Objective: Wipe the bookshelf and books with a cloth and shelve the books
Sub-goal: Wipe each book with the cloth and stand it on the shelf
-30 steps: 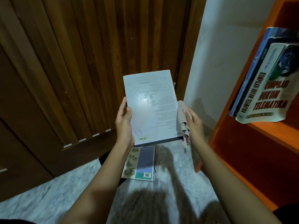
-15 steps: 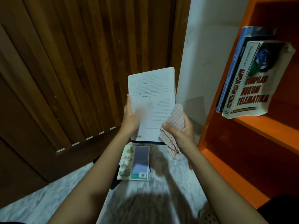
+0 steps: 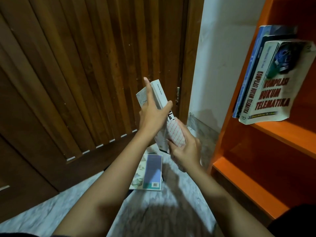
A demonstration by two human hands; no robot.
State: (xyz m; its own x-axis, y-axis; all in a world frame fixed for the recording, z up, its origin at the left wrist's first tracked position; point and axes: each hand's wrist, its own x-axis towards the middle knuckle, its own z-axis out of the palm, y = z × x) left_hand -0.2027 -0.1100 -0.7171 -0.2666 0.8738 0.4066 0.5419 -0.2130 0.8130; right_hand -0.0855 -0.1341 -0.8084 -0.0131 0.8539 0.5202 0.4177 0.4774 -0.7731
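My left hand [image 3: 152, 115] grips a white book [image 3: 159, 98] held upright in front of me, spine turned toward me, thumb on the spine and fingers along the far cover. My right hand [image 3: 185, 152] holds a white cloth with red stripes [image 3: 176, 134] pressed against the lower part of that book. The orange bookshelf [image 3: 266, 134] stands at the right. On its shelf lean three books, the front one a white book titled "Kompilasi Hukum Telematika" [image 3: 273, 93]. Another book [image 3: 150, 173] lies flat on the marble floor below my hands.
A dark wooden slatted door [image 3: 77, 82] fills the left and centre. A white wall [image 3: 222, 57] runs between door and shelf. The lower orange shelf boards [image 3: 248, 182] are bare. Grey marble floor [image 3: 42, 218] spreads beneath my arms.
I turned the white book from cover-facing to spine-facing. My right hand with the cloth moved from the book's right edge onto its lower spine. My view shifted left, nearer the shelf.
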